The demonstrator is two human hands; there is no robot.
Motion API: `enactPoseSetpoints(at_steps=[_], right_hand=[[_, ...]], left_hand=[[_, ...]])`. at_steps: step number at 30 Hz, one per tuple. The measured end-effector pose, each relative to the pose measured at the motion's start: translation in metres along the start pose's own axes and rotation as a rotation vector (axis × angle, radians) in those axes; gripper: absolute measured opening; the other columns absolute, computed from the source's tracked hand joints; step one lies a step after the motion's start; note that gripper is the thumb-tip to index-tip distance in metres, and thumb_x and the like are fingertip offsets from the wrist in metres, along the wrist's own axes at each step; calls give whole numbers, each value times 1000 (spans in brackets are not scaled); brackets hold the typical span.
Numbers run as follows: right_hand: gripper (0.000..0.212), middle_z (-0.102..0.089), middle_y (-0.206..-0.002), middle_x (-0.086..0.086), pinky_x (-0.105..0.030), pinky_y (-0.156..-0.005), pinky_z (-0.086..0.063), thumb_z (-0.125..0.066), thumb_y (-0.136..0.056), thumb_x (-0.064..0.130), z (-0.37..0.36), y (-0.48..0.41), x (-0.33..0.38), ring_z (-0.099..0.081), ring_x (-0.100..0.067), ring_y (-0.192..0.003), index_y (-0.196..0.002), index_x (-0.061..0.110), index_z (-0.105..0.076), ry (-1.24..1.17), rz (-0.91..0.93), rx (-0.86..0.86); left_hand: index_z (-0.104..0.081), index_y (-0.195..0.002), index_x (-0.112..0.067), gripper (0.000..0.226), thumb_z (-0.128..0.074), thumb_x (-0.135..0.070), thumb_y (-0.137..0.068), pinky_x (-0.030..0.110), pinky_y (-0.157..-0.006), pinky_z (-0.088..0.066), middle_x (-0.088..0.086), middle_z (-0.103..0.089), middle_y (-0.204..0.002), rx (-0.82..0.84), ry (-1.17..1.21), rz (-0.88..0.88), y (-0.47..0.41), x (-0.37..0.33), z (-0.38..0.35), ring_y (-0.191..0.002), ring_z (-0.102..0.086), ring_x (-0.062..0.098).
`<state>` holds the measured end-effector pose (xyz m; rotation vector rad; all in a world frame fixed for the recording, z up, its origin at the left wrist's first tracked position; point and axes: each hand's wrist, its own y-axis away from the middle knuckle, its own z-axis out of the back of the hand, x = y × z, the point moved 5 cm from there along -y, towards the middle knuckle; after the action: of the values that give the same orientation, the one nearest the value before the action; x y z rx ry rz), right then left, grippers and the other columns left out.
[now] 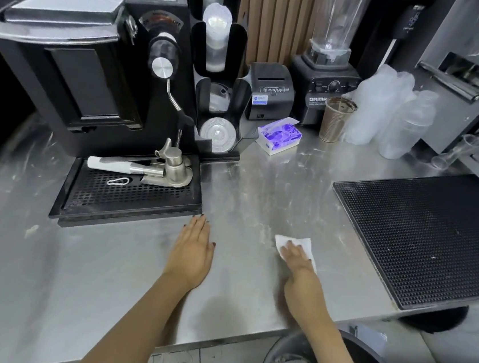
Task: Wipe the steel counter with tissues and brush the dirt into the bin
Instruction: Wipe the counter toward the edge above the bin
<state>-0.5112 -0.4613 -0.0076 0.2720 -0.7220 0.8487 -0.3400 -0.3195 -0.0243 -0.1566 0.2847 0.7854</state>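
The right grip [295,255], fingers [292,248] straight, presses a tissue [307,245] onto the desk [261,189] left of the black mat [422,241]. The left grip [195,248] lies flat, wide, farther left.

The counter [261,189] is silver-grey, streaked with pale smears. At lower centre the tissue [304,244] is plain white. The tissue box [279,138] is white with violet print. The mat [420,237] at right is black, finely gridded; the drip tray [129,195] at left is black, dotted with holes.
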Motion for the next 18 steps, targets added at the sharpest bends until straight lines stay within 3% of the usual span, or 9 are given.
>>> enactPoseSetpoints(at_steps=[3, 6, 8, 10, 14, 16, 18], right_hand=[[72, -35, -147, -3, -29, -118, -12, -32, -74, -24, 8, -40, 12, -21, -18, -142, -133, 12, -47, -115, 79, -74], [77, -33, -148, -9, -21, -113, -13, -27, -68, -28, 7, -106, 26, -22, -22, -142, -133, 8, -47, -170, 81, -90], [75, -29, -151, -9, -16, -110, -12, -27, -71, -26, -3, -156, 34, -21, -21, -142, -135, 8, -44, -97, 70, -45], [68, -26, -152, -10, -22, -114, -12, -29, -77, -20, -22, -204, 30, -21, -24, -142, -137, 8, -42, 27, 98, 30], [54, -50, -133, -14, -31, -112, -22, -31, -79, -3, -49, -262, 20, -38, -30, -127, -128, 6, -50, 230, 180, 154], [53, -56, -126, -17, -34, -110, -24, -30, -76, -3, -60, -271, 29, -43, -34, -122, -122, 4, -55, 252, 246, 177], [54, -50, -136, -16, -30, -111, -23, -30, -78, -4, -73, -269, 39, -40, -31, -129, -127, 3, -53, 241, 295, 240]], left_hand=[[-12, -147, -10, 65, -5, -42, -91, 28, -114, 7, 3, -5, -157, 8, -56, 36, -2, 6, -2, -144, 1, 17], [-10, -147, -11, 83, 10, -47, -76, 27, -111, 11, 2, -3, -157, 19, -74, 24, -1, 6, -5, -144, 3, 16], [-9, -147, -11, 84, 10, -49, -75, 26, -111, 13, 2, -2, -157, 21, -68, 32, -2, 6, -7, -144, 5, 15], [-6, -148, -11, 85, 10, -51, -75, 26, -111, 14, 2, 3, -157, 16, -63, 48, -3, 8, -8, -143, 10, 14], [-5, -147, -10, 82, 10, -49, -77, 25, -111, 16, 4, 5, -156, 11, -58, 54, -3, 8, -10, -134, 22, 9], [-9, -147, -9, 78, 5, -47, -80, 24, -111, 17, 6, 1, -156, -1, -45, 49, -4, 9, -9, -135, 20, 10], [-16, -146, -7, 75, -1, -45, -84, 28, -113, 14, 8, -6, -156, -9, -40, 51, -4, 9, -8, -141, 10, 15]])
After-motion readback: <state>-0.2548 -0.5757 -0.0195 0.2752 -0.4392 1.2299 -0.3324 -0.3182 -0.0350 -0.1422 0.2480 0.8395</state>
